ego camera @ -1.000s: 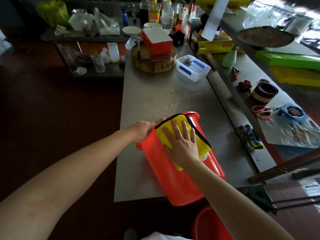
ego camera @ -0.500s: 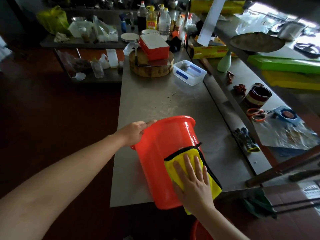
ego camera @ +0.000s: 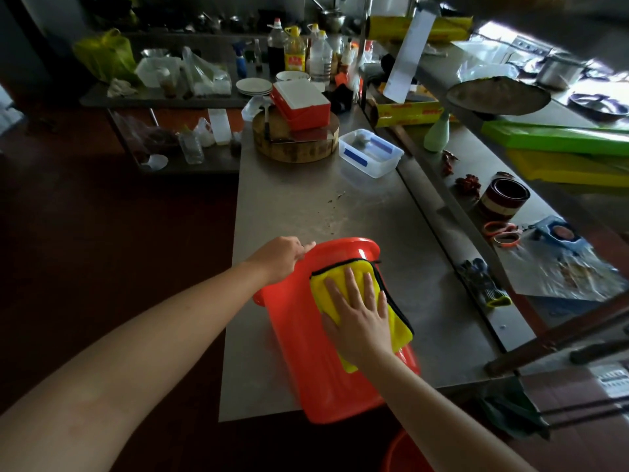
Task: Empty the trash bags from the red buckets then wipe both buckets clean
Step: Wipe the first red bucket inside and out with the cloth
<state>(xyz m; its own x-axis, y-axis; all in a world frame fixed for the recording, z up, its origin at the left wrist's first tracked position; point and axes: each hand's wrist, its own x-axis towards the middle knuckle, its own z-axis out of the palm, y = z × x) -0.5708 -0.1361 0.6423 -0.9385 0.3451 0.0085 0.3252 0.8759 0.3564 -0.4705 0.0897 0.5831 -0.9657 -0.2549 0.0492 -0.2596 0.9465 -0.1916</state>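
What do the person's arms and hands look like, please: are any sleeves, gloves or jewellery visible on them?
Both are bare. The left arm and right arm show no sleeve up to the frame edge. The left hand and right hand wear no gloves, and no watch, bracelet or ring shows on them. The dim light reveals no markings.

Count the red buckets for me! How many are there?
2. One red bucket lies tipped on the steel table, under the yellow cloth. The second bucket peeks in at the bottom edge, mostly cut off.
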